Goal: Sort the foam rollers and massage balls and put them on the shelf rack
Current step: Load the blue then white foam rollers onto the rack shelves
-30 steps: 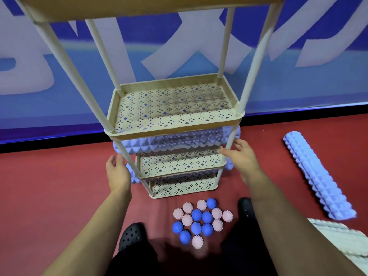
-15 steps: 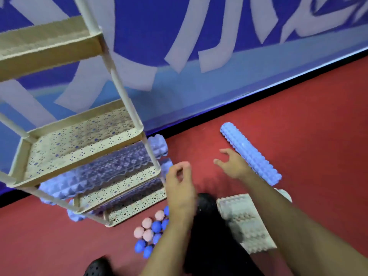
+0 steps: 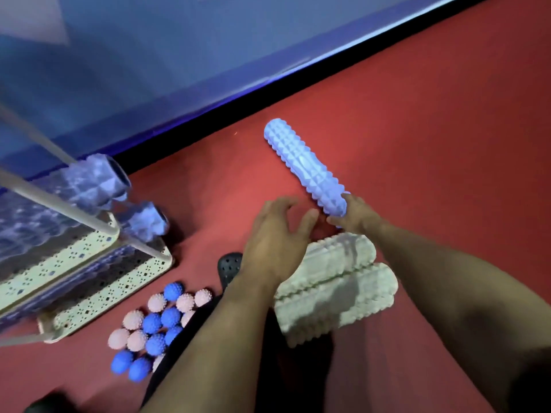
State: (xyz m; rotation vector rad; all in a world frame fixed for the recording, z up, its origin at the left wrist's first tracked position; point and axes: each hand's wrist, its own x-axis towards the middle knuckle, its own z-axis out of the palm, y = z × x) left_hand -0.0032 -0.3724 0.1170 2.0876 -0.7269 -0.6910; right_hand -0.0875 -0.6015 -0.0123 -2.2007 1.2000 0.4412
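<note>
On the red floor (image 3: 417, 129), a pale blue ridged foam roller (image 3: 304, 165) lies slanted, its far end toward the dark strip along the foot of the blue wall (image 3: 179, 70). The right hand (image 3: 354, 214) grips the near end of this roller, fingers curled round it. The left hand (image 3: 275, 236) hovers just beside it with fingers spread and loose, holding nothing, its thumb close to the right hand's fingertips. Below both hands two white knobbed foam rollers (image 3: 337, 287) lie side by side, touching each other, on the floor. To the left stands the cream shelf rack (image 3: 89, 257), its trays perforated and its thin poles running up out of view; it is blurred. Two blue foam rollers (image 3: 98, 183) rest on its lower levels, their ends sticking out past the rack's right side toward the wall. In front of the rack's near corner a cluster of spiky massage balls (image 3: 155, 323), some pink and some blue, sits packed together on the floor, partly covered by the left forearm. A black perforated shoe (image 3: 229, 265) shows between the balls and the white rollers.
</note>
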